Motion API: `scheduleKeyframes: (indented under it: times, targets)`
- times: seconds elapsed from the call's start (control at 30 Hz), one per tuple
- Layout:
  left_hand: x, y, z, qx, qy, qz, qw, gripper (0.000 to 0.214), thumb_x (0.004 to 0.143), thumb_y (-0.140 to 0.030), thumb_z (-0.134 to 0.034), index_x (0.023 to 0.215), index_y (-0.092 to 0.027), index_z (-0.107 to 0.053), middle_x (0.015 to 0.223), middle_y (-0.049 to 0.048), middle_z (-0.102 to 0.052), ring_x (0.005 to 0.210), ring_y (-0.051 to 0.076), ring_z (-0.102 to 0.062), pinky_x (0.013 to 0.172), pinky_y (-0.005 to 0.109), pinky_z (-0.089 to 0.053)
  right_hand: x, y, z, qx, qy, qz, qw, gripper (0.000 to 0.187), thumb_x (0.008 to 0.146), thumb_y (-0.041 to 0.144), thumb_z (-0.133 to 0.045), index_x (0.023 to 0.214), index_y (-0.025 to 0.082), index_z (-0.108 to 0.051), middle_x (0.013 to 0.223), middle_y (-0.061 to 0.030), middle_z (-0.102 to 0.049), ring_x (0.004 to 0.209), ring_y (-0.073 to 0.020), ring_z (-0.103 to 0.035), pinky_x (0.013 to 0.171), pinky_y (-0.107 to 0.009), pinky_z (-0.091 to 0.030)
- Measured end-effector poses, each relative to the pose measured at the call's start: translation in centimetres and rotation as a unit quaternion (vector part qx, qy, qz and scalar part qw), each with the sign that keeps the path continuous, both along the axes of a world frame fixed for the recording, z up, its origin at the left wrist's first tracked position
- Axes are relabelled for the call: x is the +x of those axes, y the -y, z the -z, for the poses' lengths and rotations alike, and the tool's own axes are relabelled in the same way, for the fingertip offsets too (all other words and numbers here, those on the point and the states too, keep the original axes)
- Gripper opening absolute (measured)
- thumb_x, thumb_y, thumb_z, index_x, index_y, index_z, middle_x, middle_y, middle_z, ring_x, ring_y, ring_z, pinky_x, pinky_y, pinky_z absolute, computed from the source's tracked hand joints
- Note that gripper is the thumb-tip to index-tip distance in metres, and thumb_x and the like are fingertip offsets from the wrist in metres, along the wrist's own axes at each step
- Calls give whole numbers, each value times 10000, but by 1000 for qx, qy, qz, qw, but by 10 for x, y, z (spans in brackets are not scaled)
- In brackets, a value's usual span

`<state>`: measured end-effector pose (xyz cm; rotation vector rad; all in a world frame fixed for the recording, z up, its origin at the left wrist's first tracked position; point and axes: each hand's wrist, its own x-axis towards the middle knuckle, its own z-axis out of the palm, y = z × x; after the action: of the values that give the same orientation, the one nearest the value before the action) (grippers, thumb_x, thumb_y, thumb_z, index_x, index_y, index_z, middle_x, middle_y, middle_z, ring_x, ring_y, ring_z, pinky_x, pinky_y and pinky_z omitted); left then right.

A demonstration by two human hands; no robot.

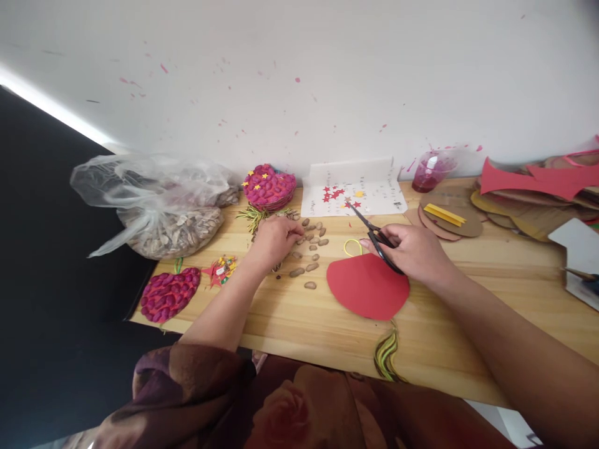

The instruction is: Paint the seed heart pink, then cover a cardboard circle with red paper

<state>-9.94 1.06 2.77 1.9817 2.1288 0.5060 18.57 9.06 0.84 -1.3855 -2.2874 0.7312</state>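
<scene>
My right hand (pixel 414 252) grips a pair of black-handled scissors (pixel 373 229), their blades pointing toward the back of the table. Beneath its fingers lies a red card shape (pixel 367 287) with a yellow loop (pixel 352 247) at the top and a green, yellow and brown tassel (pixel 389 355) below. My left hand (pixel 277 240) hovers at the scattered brown peanut-like shells (pixel 310 267), fingers curled and pressed together. Whatever may be in that pinch is hidden. Behind this hand sits a stack of magenta shell-covered hearts (pixel 269 189) with small yellow stars.
A plastic bag of shells (pixel 171 227) stands at the left, near another magenta heart (pixel 169 294) and a sequin pile (pixel 223 269). White paper (pixel 318 174) holds red stars. A cup of dark red paint (pixel 429 171) and cardboard cut-outs (pixel 519 212) are at right.
</scene>
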Motion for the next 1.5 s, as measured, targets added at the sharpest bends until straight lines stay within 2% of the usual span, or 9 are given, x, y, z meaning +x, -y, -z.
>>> scheduleKeyframes:
  times: [0.33,0.5,0.7,0.9,1.17,1.33,1.5]
  targets:
    - [7,1,4,30,-28,-17,999,184,881,-194,-622,951,-223,-790,1047,73,-778,1032,255,-668,996,393,-470,0,0,0,11,-2,-4,1000,605,753,807,-587,578,232,-520,519,8,-541,492,-140,-439,509,-292,-292]
    - [6,0,6,32,-46,-18,998,217,896,-173,-588,960,-233,-787,1045,68,-776,1017,257,-657,968,390,-460,0,0,-1,11,-1,-2,1000,623,742,821,-582,557,232,-498,516,8,-532,486,-137,-424,502,-294,-285]
    - [7,3,13,65,-97,-10,993,185,916,-231,-593,939,-238,-776,1014,68,-762,1017,283,-623,920,431,-417,0,0,-1,2,-1,3,1000,612,741,819,-588,584,230,-533,528,6,-551,496,-140,-443,520,-296,-302]
    - [7,4,15,68,-78,-2,995,145,909,-243,-626,922,-239,-770,995,63,-756,1001,269,-621,917,417,-408,1,0,0,14,3,-3,1000,582,767,782,-604,597,228,-545,534,11,-554,500,-137,-450,531,-297,-301]
    - [8,4,10,70,3,26,997,103,883,-220,-667,881,-219,-770,936,42,-770,940,238,-647,913,382,-455,-1,0,-3,8,0,-5,1000,609,750,805,-590,575,225,-529,521,13,-542,491,-134,-444,516,-289,-301]
    - [2,-2,12,111,-21,-11,994,160,885,-164,-624,937,-193,-772,991,73,-772,959,250,-657,928,394,-477,-1,2,-3,-3,-6,4,1000,605,738,805,-605,587,223,-533,524,19,-527,503,-131,-434,514,-287,-296]
    - [4,-9,15,77,-49,-4,996,190,864,-142,-627,969,-203,-773,1047,82,-762,1024,261,-642,955,407,-485,0,2,-3,5,0,1,1000,595,747,792,-599,585,225,-520,521,16,-528,506,-134,-434,521,-288,-298]
